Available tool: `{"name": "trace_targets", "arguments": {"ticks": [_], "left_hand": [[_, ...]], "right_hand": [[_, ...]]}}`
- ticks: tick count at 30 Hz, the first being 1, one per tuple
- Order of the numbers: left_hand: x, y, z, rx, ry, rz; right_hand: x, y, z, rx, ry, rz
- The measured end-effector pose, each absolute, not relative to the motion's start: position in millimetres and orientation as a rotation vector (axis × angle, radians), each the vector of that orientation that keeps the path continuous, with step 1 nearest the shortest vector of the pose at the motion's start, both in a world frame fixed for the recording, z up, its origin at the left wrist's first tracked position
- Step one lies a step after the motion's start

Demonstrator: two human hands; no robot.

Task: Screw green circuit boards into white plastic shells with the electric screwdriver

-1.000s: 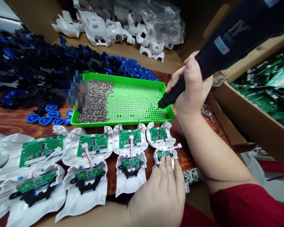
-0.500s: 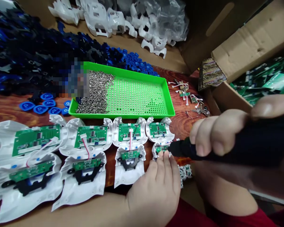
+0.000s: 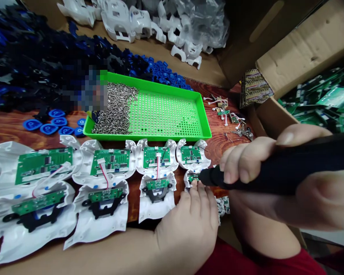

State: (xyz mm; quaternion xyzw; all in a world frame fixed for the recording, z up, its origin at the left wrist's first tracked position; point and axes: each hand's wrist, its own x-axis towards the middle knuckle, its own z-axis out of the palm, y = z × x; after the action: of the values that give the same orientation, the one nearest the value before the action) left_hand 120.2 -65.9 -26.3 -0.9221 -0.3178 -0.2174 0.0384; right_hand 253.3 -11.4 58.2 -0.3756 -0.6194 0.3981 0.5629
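My right hand [image 3: 246, 162] is wrapped round a thick black electric screwdriver [image 3: 269, 168], which points left. Its tip meets the small green circuit board [image 3: 193, 178] in a white plastic shell [image 3: 187, 178] at the row's right end; the exact contact point is hidden. My left hand [image 3: 193, 215] lies over that shell and holds it, fingers stretched together towards the board, thumb out of sight. Just above sits the matching shell half [image 3: 182, 162] with a larger green board [image 3: 191, 154]. Further left are similar white shell pairs [image 3: 157, 208] with boards, red-and-white wires and black brackets.
Behind the row stands a green tray [image 3: 172, 136] with many loose screws [image 3: 116, 110]. Blue buttons [image 3: 48, 128] and dark parts pile up left. Small wired boards [image 3: 223, 112] lie right, beside a cardboard box [image 3: 278, 118] of green boards. White shells [image 3: 117, 21] fill another box behind.
My right hand and the screwdriver have shifted slightly left, and the thumb shows more on top. My left hand stays on the shell, almost unmoved.
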Motion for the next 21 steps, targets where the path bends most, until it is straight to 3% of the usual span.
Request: {"name": "trace_targets", "arguments": {"ticks": [9,21], "left_hand": [[118.8,-68.5,-25.9,-2.830,-0.957,-0.706],[121.5,-68.7,-26.5,-2.812,-0.967,-0.665]], "right_hand": [[228.4,-26.5,56.9,-1.100,-1.286,0.826],[234.4,-15.0,51.8,-0.865,-1.322,0.788]]}}
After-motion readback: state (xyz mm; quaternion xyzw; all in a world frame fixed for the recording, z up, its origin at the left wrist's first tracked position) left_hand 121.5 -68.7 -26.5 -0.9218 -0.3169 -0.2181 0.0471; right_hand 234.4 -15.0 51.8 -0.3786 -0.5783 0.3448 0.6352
